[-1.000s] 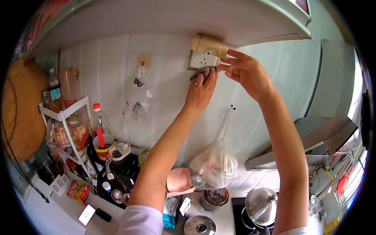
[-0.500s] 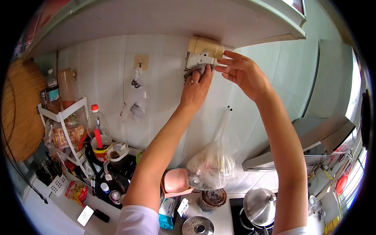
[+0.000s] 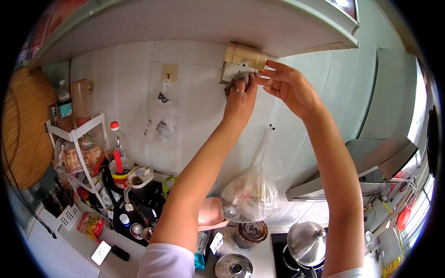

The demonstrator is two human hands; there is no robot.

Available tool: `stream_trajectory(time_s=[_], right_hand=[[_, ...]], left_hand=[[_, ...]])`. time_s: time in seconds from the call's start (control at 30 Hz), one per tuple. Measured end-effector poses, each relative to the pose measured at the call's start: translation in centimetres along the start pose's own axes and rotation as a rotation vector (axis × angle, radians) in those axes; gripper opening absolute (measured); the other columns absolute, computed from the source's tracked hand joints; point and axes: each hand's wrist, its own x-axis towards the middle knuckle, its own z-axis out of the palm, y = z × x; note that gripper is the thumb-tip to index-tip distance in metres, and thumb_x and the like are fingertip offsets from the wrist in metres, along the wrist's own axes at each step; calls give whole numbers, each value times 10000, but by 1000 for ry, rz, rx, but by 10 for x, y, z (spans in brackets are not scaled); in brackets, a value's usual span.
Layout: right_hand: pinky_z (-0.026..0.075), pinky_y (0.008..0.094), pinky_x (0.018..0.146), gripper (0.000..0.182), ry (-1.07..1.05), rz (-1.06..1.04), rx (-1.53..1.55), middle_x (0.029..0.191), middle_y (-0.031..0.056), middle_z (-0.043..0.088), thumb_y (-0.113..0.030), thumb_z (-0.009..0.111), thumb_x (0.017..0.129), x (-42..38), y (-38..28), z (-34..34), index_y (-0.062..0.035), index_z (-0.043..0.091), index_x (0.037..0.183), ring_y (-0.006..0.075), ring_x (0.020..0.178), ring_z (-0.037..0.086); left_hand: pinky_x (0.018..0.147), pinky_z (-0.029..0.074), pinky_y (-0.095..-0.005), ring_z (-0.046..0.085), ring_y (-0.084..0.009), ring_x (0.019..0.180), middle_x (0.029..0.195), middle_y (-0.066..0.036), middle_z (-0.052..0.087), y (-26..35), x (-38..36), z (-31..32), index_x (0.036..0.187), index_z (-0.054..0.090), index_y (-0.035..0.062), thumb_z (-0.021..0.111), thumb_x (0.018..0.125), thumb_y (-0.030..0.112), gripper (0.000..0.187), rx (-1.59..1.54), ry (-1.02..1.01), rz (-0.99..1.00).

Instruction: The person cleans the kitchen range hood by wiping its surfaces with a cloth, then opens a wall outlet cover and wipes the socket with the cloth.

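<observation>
A wall socket (image 3: 235,69) sits under the cabinet, its beige cover (image 3: 245,54) lifted above the white faceplate. My left hand (image 3: 240,103) has its fingers closed on a bunched grey cloth (image 3: 230,87) pressed against the lower part of the faceplate. At the cover's lower right corner is my right hand (image 3: 292,88), fingertips above and below the edge, holding it up. The other fingers are bent and spread apart. Part of the cloth is hidden behind my left fingers.
Overhead runs a cabinet (image 3: 185,28). Below hang a tied plastic bag (image 3: 252,194) and a small bag (image 3: 164,125). Bottles and a white rack (image 3: 74,135) stand at left; a steel pot (image 3: 303,243) sits on the stove, under a range hood (image 3: 352,171).
My left hand has shifted slightly right with the cloth across the lower faceplate, uncovering a bit of its left side. My right hand stays at the cover's corner.
</observation>
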Motion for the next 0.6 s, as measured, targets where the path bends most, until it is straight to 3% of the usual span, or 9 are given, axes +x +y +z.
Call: stream_trajectory(time_s=[0.1,0.3,0.37,0.43,0.53,0.57,0.6], right_hand=[[439,303,921,689,28,12,17,956,84,614,-156,595,852,0,0,0,118,279,1400,223,1042,618],[442,292,891,587,63,48,10,937,63,613,-142,597,848,0,-9,3,80,388,1350,209,1032,622],[443,291,884,557,40,59,7,944,60,615,-140,594,849,1,-10,4,73,419,1332,203,1035,620],[467,316,912,602,-3,43,-48,1194,144,584,-148,540,895,1,-8,1,92,311,1398,233,1086,597],[468,313,904,603,-35,38,-37,1200,143,582,-142,539,892,-2,-8,1,90,311,1400,225,1083,597],[468,313,904,603,-30,41,-37,1200,143,582,-142,539,892,-1,-7,-1,90,311,1400,225,1083,597],[467,312,903,604,-21,40,-35,1205,145,577,-140,536,892,0,-6,-2,90,309,1402,224,1082,598]], left_hand=[[796,530,-330,517,-262,1012,1429,-82,373,1,-28,8,1373,463,23,637,791,82,610,63,-10,35],[840,507,-310,504,-277,1019,1404,-82,385,-1,-24,10,1302,533,27,641,788,111,532,64,79,77],[860,469,-299,475,-266,1058,1429,-72,369,3,-10,4,1331,505,24,641,796,150,566,136,24,59],[899,410,-291,438,-243,1105,1398,-43,394,12,12,-1,1327,513,61,656,800,240,574,224,-86,-15],[918,402,-314,431,-239,1108,1320,-37,427,12,41,-4,1282,549,101,660,804,256,514,179,-162,-21],[872,472,-299,461,-220,1165,1264,-49,485,12,47,-13,1242,516,88,690,787,169,494,173,-136,-47],[872,472,-299,461,-220,1165,1264,-49,485,14,46,-16,1242,516,88,690,787,169,494,170,-138,-44]])
